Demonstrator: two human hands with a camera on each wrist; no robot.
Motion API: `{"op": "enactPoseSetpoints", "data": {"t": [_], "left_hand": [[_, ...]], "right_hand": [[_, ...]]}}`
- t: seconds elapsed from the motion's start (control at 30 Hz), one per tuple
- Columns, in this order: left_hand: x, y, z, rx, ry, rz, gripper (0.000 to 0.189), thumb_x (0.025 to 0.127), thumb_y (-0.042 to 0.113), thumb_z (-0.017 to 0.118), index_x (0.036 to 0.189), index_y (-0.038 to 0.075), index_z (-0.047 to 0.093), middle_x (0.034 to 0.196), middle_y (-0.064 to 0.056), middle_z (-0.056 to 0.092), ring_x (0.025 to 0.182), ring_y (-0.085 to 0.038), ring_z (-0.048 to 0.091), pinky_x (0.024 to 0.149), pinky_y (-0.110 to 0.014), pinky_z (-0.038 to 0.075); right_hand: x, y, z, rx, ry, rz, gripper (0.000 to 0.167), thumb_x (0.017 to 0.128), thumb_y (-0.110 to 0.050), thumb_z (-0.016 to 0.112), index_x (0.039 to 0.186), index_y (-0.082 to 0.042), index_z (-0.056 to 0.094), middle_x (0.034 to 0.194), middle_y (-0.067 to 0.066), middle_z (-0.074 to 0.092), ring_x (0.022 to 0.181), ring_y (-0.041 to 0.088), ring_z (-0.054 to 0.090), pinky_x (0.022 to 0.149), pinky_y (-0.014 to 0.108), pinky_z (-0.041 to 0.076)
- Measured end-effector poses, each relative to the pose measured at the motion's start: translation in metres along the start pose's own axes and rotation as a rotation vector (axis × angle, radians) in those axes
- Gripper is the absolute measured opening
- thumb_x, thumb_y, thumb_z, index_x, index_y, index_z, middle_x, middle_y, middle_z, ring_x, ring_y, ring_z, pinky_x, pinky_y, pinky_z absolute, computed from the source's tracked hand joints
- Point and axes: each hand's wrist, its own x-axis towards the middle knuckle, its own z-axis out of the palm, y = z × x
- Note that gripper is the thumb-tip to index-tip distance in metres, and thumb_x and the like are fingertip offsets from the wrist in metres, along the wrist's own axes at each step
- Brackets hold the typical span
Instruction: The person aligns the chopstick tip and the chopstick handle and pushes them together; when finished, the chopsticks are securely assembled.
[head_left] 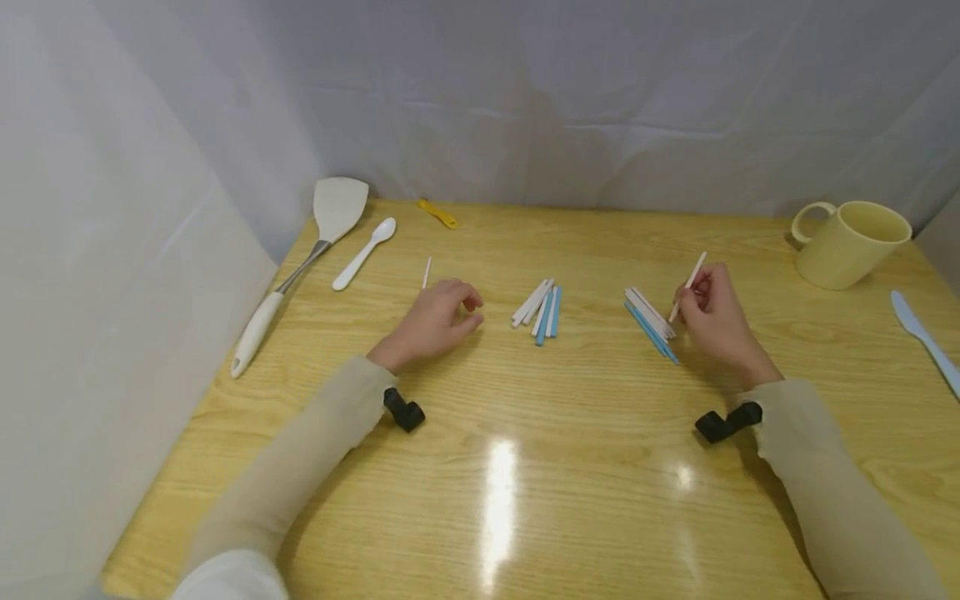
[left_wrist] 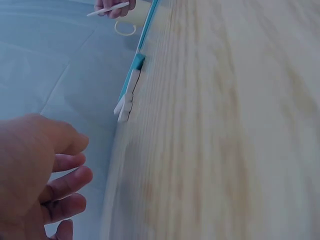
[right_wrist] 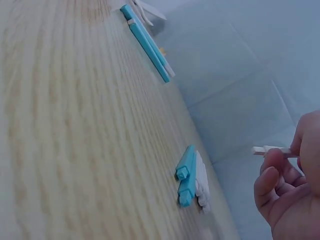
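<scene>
My right hand (head_left: 718, 321) pinches a thin white stick (head_left: 697, 268) between thumb and fingers, tilted up over the end of the right pile. That pile has several white sticks (head_left: 648, 310) alongside blue sticks (head_left: 649, 332). The right wrist view shows the held stick (right_wrist: 260, 150) jutting past the fingertips. My left hand (head_left: 441, 318) hovers with loosely bent fingers and nothing between them, as the left wrist view also shows. Just beyond it a pale stick (head_left: 427, 272) is partly hidden by the hand. In the middle lies another pile of white sticks (head_left: 530, 303) and blue sticks (head_left: 556, 312).
At the left lie a white spatula (head_left: 264, 325), a white spoon (head_left: 363, 257) and a small yellow utensil (head_left: 437, 214). A yellow mug (head_left: 843, 250) stands at the back right, with a pale blue knife (head_left: 924, 340) nearer. A grey cloth (head_left: 570, 108) hangs behind the table (head_left: 585, 483).
</scene>
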Motion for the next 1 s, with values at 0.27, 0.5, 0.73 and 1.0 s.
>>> {"op": "enactPoseSetpoints", "data": {"t": [0.27, 0.5, 0.73, 1.0], "left_hand": [[0.014, 0.015, 0.014, 0.013, -0.008, -0.016, 0.02, 0.09, 0.017, 0.064, 0.106, 0.004, 0.064, 0.099, -0.009, 0.065, 0.093, -0.023, 0.059, 0.084, -0.037, 0.048], [0.027, 0.028, 0.028, -0.03, 0.004, -0.073, 0.017, 0.09, 0.019, 0.064, 0.1, 0.006, 0.065, 0.091, -0.006, 0.065, 0.081, -0.018, 0.059, 0.075, -0.032, 0.049], [0.04, 0.033, 0.038, -0.091, 0.013, -0.124, 0.02, 0.09, 0.026, 0.067, 0.093, 0.006, 0.064, 0.079, -0.002, 0.062, 0.069, -0.014, 0.054, 0.065, -0.027, 0.045], [0.048, 0.035, 0.046, -0.101, 0.026, -0.126, 0.023, 0.086, 0.03, 0.071, 0.087, 0.007, 0.07, 0.071, 0.0, 0.059, 0.061, -0.011, 0.05, 0.056, -0.023, 0.038]], "right_hand": [[0.0, 0.002, -0.001, 0.038, -0.01, 0.013, 0.014, 0.097, 0.003, 0.043, 0.108, 0.004, 0.035, 0.087, -0.003, 0.054, 0.066, 0.001, 0.057, 0.059, 0.014, 0.049], [-0.001, 0.005, -0.002, 0.027, 0.023, -0.04, 0.015, 0.096, 0.005, 0.044, 0.106, 0.01, 0.035, 0.084, -0.004, 0.056, 0.064, 0.004, 0.059, 0.057, 0.014, 0.049], [-0.004, 0.007, 0.001, 0.013, 0.016, -0.026, 0.016, 0.096, 0.005, 0.043, 0.108, 0.011, 0.034, 0.087, -0.002, 0.055, 0.067, 0.003, 0.059, 0.06, 0.014, 0.049], [-0.002, 0.007, 0.005, -0.028, 0.041, -0.008, 0.02, 0.095, 0.005, 0.044, 0.11, 0.014, 0.035, 0.087, -0.007, 0.054, 0.067, 0.001, 0.054, 0.06, 0.012, 0.046]]}}
